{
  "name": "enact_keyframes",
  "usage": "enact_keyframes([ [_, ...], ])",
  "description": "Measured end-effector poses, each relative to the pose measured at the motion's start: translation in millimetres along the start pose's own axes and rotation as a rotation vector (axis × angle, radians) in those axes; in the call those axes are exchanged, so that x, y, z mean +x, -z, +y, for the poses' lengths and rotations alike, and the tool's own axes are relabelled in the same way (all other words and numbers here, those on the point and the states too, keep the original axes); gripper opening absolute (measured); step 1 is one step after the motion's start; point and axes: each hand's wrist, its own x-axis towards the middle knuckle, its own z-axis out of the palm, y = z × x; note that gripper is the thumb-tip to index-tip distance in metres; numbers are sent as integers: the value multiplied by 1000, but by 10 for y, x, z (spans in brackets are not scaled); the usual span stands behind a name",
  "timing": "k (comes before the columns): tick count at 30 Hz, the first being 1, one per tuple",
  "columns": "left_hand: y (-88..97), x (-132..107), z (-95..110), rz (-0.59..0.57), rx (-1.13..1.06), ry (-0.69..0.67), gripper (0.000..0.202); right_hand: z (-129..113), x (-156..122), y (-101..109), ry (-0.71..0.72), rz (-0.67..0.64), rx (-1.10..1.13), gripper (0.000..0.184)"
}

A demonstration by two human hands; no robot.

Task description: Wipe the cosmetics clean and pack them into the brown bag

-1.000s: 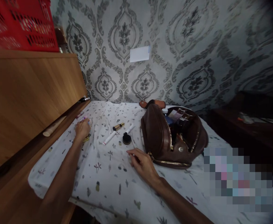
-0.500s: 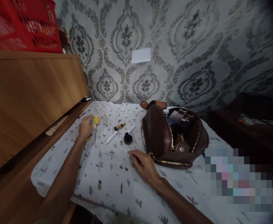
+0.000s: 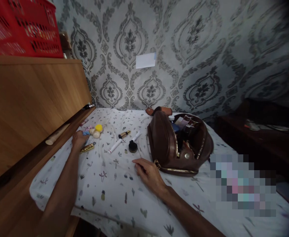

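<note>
My left hand point(image 3: 78, 139) is closed at the left side of the bed sheet, with a small blue piece point(image 3: 86, 133) at its fingertips. Just right of it lie a yellow makeup sponge point(image 3: 98, 127) and beige sponges point(image 3: 95, 132). A gold tube point(image 3: 87, 148) is beside the wrist. My right hand point(image 3: 148, 174) rests on the sheet, fingers loosely stretched and holding nothing. It is between a round black-lidded jar point(image 3: 133, 146) and an unzipped brown leather bag point(image 3: 163, 148). A white tube point(image 3: 115, 145) and a black-and-gold tube point(image 3: 124, 134) lie further off.
Bottles and packets point(image 3: 184, 123) stick out of the bag, with a brown leather strap point(image 3: 163, 110) behind it. A wooden cabinet point(image 3: 36, 95) edges the left side, carrying a red basket point(image 3: 23, 29). Patterned wallpaper point(image 3: 129, 39) backs the bed. A blurred patch covers the right.
My left hand has drawn back left from the yellow sponge, and the blue piece has shifted left with it. My right hand stays about where it was. The view has turned slightly.
</note>
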Motion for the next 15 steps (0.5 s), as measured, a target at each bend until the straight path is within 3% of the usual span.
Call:
enact_keyframes([
  [10, 45, -47, -35, 144, -249, 71, 30, -8, 13, 4, -10, -10, 2, 26],
  [15, 92, -70, 49, 200, -414, -95, 45, -5, 10, -5, -12, -9, 6, 26],
])
